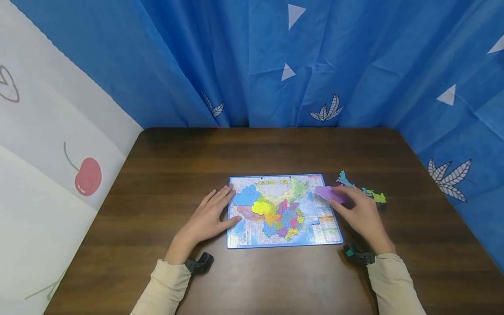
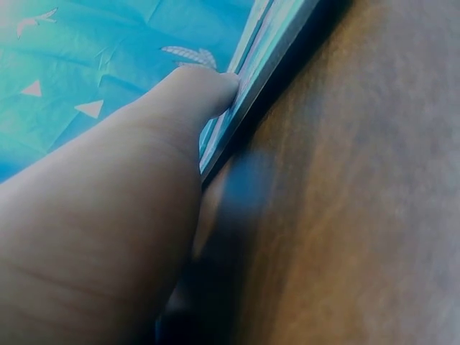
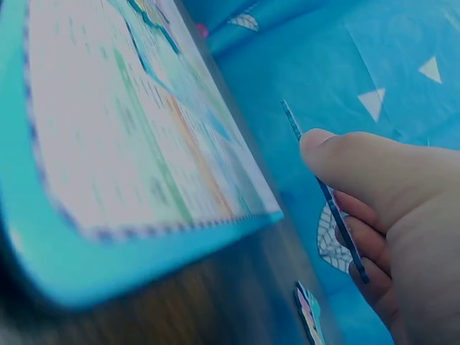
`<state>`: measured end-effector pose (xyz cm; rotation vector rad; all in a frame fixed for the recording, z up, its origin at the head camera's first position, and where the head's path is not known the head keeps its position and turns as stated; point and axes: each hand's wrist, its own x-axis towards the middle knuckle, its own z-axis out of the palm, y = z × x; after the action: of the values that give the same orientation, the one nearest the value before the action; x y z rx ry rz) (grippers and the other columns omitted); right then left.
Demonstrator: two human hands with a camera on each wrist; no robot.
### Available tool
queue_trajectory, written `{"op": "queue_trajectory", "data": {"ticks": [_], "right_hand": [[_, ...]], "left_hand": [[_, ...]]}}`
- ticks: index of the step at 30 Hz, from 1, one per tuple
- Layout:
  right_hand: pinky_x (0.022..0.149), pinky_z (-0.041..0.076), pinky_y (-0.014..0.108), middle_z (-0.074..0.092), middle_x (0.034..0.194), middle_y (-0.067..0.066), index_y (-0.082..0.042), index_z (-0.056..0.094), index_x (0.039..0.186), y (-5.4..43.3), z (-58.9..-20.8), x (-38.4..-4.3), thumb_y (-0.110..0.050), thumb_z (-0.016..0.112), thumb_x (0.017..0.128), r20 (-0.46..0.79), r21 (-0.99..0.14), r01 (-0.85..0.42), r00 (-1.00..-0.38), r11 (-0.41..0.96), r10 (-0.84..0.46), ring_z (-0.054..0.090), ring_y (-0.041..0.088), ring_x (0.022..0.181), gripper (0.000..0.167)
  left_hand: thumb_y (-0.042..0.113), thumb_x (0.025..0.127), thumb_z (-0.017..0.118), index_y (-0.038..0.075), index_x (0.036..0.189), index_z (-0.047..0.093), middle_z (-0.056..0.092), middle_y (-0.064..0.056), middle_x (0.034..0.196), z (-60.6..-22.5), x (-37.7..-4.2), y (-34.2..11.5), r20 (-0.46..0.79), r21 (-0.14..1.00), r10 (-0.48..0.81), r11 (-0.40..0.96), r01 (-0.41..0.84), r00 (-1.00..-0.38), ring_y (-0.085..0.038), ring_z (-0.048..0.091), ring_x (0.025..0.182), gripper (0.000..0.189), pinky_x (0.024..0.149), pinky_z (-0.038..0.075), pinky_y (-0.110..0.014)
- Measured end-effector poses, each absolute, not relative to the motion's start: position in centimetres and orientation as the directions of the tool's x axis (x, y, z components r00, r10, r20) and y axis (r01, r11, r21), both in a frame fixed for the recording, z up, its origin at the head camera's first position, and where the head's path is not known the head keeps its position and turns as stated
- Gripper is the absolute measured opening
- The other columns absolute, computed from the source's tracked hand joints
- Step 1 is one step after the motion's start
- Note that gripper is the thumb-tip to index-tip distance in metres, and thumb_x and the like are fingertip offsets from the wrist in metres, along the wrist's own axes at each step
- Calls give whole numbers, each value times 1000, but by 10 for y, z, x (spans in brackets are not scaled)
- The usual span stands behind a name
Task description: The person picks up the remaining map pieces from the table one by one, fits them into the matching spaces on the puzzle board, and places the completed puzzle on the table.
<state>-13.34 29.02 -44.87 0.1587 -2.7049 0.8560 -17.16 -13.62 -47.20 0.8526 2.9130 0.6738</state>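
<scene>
A map puzzle board [image 1: 330,234] with a blue rim lies on the table, its coloured province pieces set in the left and middle parts. My left hand [image 1: 212,216] rests at the board's left edge, fingers extended, with the thumb over its surface. Above the board's upper right side, my right hand [image 1: 361,214] pinches a purple puzzle piece [image 1: 326,193] between thumb and fingers. In the right wrist view that puzzle piece [image 3: 343,224] appears edge-on as a thin dark strip, raised off the board. The left wrist view shows the left thumb [image 2: 215,90] against the board's edge.
Loose puzzle pieces lie on the table right of the board, a teal one [image 1: 344,180] and a green one [image 1: 379,198] among them, partly behind the right hand. A blue curtain [image 1: 271,96] hangs along the far edge of the brown wooden table [image 1: 165,166].
</scene>
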Motion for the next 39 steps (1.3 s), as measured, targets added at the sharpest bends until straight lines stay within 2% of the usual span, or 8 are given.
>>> {"op": "queue_trajectory", "data": {"ticks": [6, 9, 11, 13, 18, 22, 25, 39], "right_hand": [[95, 56, 51, 74, 119, 12, -9, 71, 123, 280, -450, -134, -14, 86, 85, 367, -533, -236, -930, 812, -28, 68, 33, 113, 41], [98, 54, 24, 73, 119, 11, -9, 71, 124, 275, -449, -135, -14, 86, 86, 386, -540, -251, -922, 804, -29, 68, 31, 111, 41], [97, 44, 8, 73, 119, 11, -9, 72, 123, 271, -448, -136, -14, 86, 85, 405, -540, -267, -914, 798, -31, 68, 31, 110, 41], [94, 33, 1, 74, 118, 10, -9, 72, 122, 267, -446, -137, -12, 87, 84, 423, -541, -285, -905, 791, -37, 68, 30, 109, 41], [94, 40, 4, 75, 116, 7, -9, 74, 119, 255, -445, -139, -14, 89, 82, 453, -519, -336, -888, 786, -80, 69, 25, 107, 41], [90, 56, 25, 77, 113, 6, -9, 75, 117, 246, -444, -140, -15, 91, 79, 473, -498, -367, -874, 785, -109, 71, 23, 103, 41], [85, 59, 39, 77, 113, 5, -11, 75, 117, 240, -441, -141, -15, 91, 79, 469, -499, -373, -875, 782, -119, 70, 21, 99, 41], [87, 61, 39, 76, 113, 0, -13, 75, 117, 205, -432, -142, -17, 91, 80, 445, -543, -411, -880, 732, -165, 66, 13, 97, 40]], "left_hand": [[58, 94, 65, 10, 160, 38, 29, -8, 169, -470, -172, -136, 72, 416, 527, 756, 506, -847, -27, 25, 158, 86, 129, 16, -52], [58, 94, 65, 10, 160, 38, 29, -8, 170, -469, -171, -137, 65, 425, 522, 757, 497, -851, -27, 25, 158, 86, 129, 16, -52], [58, 94, 65, 10, 160, 39, 29, -8, 169, -468, -171, -137, 70, 428, 518, 756, 495, -852, -28, 25, 158, 86, 129, 16, -53], [58, 94, 65, 10, 160, 39, 29, -8, 169, -468, -170, -137, 72, 427, 517, 757, 495, -853, -28, 25, 158, 86, 129, 16, -53], [58, 94, 65, 9, 159, 39, 30, -9, 169, -468, -168, -138, 68, 426, 510, 762, 487, -857, -28, 26, 157, 86, 129, 16, -52], [59, 94, 65, 10, 159, 40, 30, -9, 169, -469, -168, -138, 71, 424, 515, 760, 493, -854, -28, 26, 157, 85, 129, 17, -53], [59, 94, 64, 10, 159, 40, 31, -9, 169, -469, -169, -138, 80, 425, 519, 755, 500, -851, -28, 26, 157, 85, 129, 17, -53], [57, 94, 65, 10, 159, 41, 31, -8, 169, -472, -168, -138, 93, 436, 521, 745, 505, -849, -27, 26, 158, 84, 129, 17, -53]]}}
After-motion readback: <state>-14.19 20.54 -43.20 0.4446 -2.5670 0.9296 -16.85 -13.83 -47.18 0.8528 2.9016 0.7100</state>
